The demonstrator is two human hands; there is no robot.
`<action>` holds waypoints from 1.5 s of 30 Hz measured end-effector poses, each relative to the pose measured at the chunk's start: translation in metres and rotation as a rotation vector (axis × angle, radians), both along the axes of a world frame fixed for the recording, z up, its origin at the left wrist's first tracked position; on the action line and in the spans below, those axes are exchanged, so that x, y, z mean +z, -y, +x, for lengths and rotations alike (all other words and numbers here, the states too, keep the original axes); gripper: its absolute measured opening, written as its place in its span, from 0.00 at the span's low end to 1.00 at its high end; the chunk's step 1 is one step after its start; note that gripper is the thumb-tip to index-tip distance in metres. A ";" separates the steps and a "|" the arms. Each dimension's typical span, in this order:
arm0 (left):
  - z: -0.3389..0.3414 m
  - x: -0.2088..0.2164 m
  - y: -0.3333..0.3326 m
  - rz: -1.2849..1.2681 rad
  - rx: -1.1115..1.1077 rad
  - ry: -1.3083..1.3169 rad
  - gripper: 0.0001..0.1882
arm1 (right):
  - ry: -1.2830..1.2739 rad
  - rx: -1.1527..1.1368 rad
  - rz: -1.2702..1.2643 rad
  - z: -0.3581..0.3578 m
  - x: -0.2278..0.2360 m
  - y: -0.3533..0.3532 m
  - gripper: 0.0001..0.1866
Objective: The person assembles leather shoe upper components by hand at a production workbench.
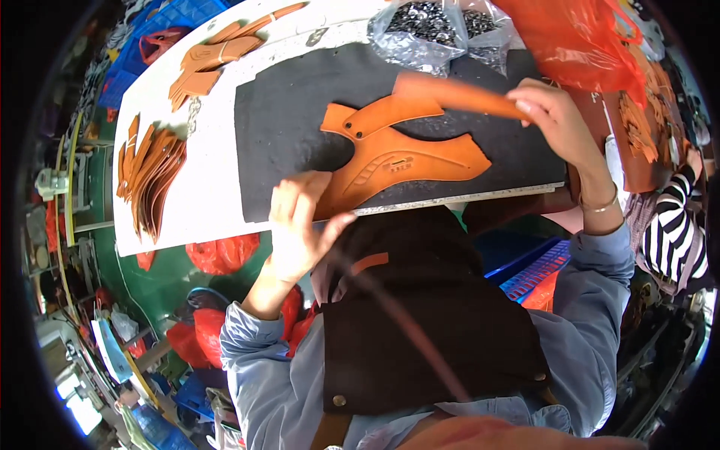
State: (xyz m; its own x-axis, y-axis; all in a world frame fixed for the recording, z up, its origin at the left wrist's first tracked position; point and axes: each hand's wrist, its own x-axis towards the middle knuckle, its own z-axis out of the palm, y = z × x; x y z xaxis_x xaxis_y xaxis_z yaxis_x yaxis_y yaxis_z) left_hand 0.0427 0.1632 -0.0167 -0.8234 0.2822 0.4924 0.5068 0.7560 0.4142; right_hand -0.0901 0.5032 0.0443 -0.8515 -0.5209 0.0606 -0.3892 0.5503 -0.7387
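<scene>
An orange-tan shaped leather piece [401, 166] with stitched edges and a stamped mark lies on the black mat [281, 112]. A curved leather strap [397, 116] overlaps its upper part, and two dark snaps show at the join. My right hand [551, 112] is closed on the end of a loose leather strip [457, 96], blurred and raised above the mat. At the table's front edge, my left hand [300, 221] has its thumb spread from its fingers. Its fingertips reach the leather piece's lower left end, which they partly cover.
Clear bags of dark metal snaps [424, 34] sit at the back, beside a red plastic bag [577, 45]. Bundled leather pieces [154, 176] lie on the white tabletop [214, 150] at left. A person in a striped sleeve [675, 225] is at far right.
</scene>
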 end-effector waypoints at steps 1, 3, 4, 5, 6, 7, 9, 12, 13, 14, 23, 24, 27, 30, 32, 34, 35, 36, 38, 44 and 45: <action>0.005 -0.004 0.002 -0.009 -0.040 -0.038 0.34 | -0.005 0.150 0.056 0.004 0.006 0.013 0.07; 0.010 -0.016 0.004 0.037 -0.058 -0.074 0.36 | -0.146 0.385 0.037 0.009 -0.007 0.044 0.07; 0.006 -0.016 0.004 0.020 -0.076 -0.124 0.35 | -0.036 0.429 -0.034 0.013 -0.010 0.060 0.07; 0.005 -0.011 0.002 -0.044 -0.068 -0.090 0.31 | -0.182 0.566 -0.050 0.011 -0.018 0.073 0.07; 0.004 -0.004 -0.001 -0.124 -0.063 -0.072 0.26 | -0.078 0.486 -0.079 0.012 -0.016 0.085 0.08; 0.003 -0.005 0.001 -0.126 -0.093 -0.038 0.23 | -0.203 0.428 -0.044 0.006 -0.010 0.091 0.08; 0.006 -0.005 0.003 -0.175 -0.076 -0.031 0.23 | -0.574 0.275 0.034 -0.018 0.001 0.091 0.08; 0.006 -0.003 0.000 -0.200 -0.061 -0.015 0.24 | -0.891 -0.180 0.505 -0.078 0.013 0.059 0.08; 0.005 -0.004 0.001 -0.215 -0.046 -0.011 0.25 | -0.841 -0.213 0.710 -0.087 0.020 0.054 0.10; 0.006 -0.004 0.002 -0.221 -0.056 0.006 0.26 | -0.690 -0.193 0.782 -0.095 0.021 0.053 0.11; 0.012 -0.007 0.004 -0.146 -0.093 -0.084 0.18 | -0.690 -0.064 0.528 -0.136 -0.018 0.041 0.06; 0.011 -0.003 0.002 -0.135 -0.079 -0.095 0.17 | -0.714 -0.117 0.463 -0.137 -0.017 0.040 0.06; 0.006 0.008 -0.001 -0.142 -0.090 -0.077 0.18 | -0.724 -0.167 0.354 -0.143 -0.015 0.033 0.06; 0.004 0.017 -0.005 -0.087 -0.085 -0.052 0.18 | -0.723 -0.181 0.420 -0.141 -0.002 0.031 0.06; 0.004 0.023 -0.005 -0.010 -0.069 -0.032 0.19 | -0.444 -0.117 0.149 -0.126 0.006 0.045 0.06; 0.003 0.033 -0.007 0.110 -0.039 0.051 0.16 | -0.207 0.021 -0.147 -0.096 0.012 0.063 0.04; 0.002 0.038 -0.010 0.155 0.001 0.106 0.14 | -0.172 0.069 -0.210 -0.074 0.015 0.074 0.05; -0.001 0.045 -0.016 0.284 0.038 0.254 0.11 | -0.135 0.111 -0.270 -0.047 0.021 0.084 0.05; -0.002 0.050 -0.019 0.473 0.095 0.409 0.11 | -0.065 0.155 -0.373 0.006 0.026 0.108 0.03; -0.005 0.059 -0.028 0.952 0.016 0.482 0.10 | -0.381 0.304 -0.422 0.053 0.009 0.134 0.05; -0.005 0.058 -0.029 0.948 0.008 0.481 0.10 | -0.458 0.313 -0.392 0.050 0.005 0.136 0.06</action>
